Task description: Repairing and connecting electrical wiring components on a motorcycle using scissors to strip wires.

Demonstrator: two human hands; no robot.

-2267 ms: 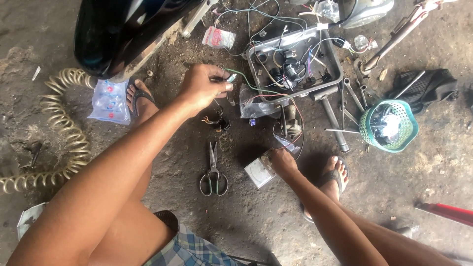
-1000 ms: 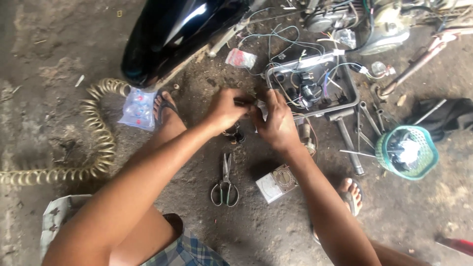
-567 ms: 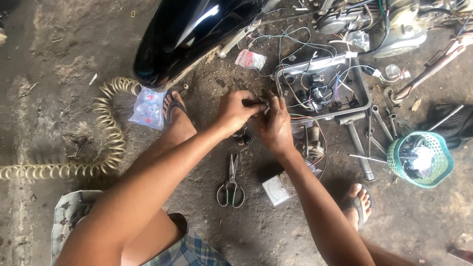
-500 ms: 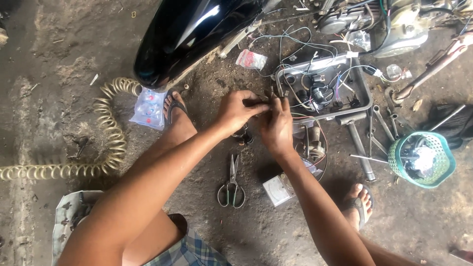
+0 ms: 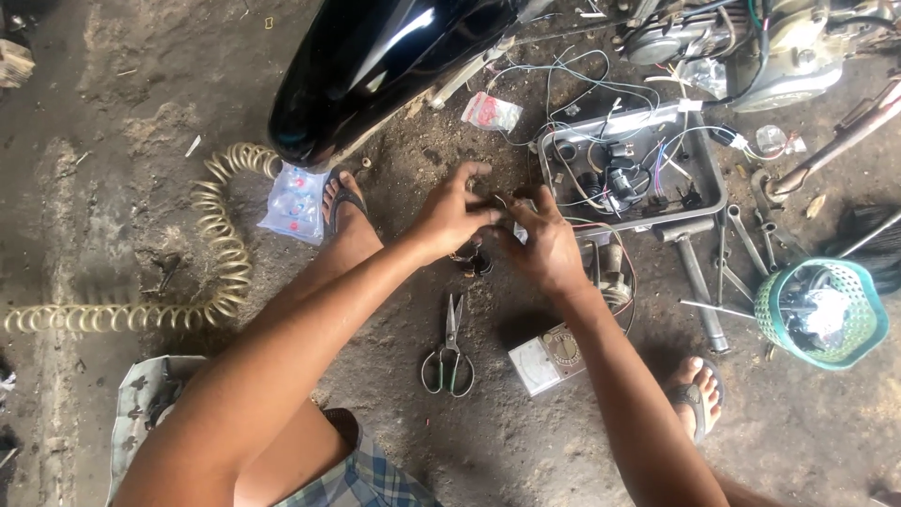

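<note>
My left hand and my right hand meet over the dirt floor, fingertips pinching a small dark part with thin wires between them. What exactly the part is stays hidden by the fingers. A small dark connector lies on the ground just below the hands. Behind them stands a grey metal tray holding wires and small electrical parts. Scissors with green handles lie on the floor in front of me, beside a white analogue meter.
A glossy black motorcycle body panel looms at the top, an engine at top right. Wrenches and a hammer lie right of the tray, next to a green basket. A coiled hose curls at left. My sandalled feet rest nearby.
My right hand left the meter and joined the left hand; both now pinch the small wired part. The view has shifted, bringing the black panel further into sight.
</note>
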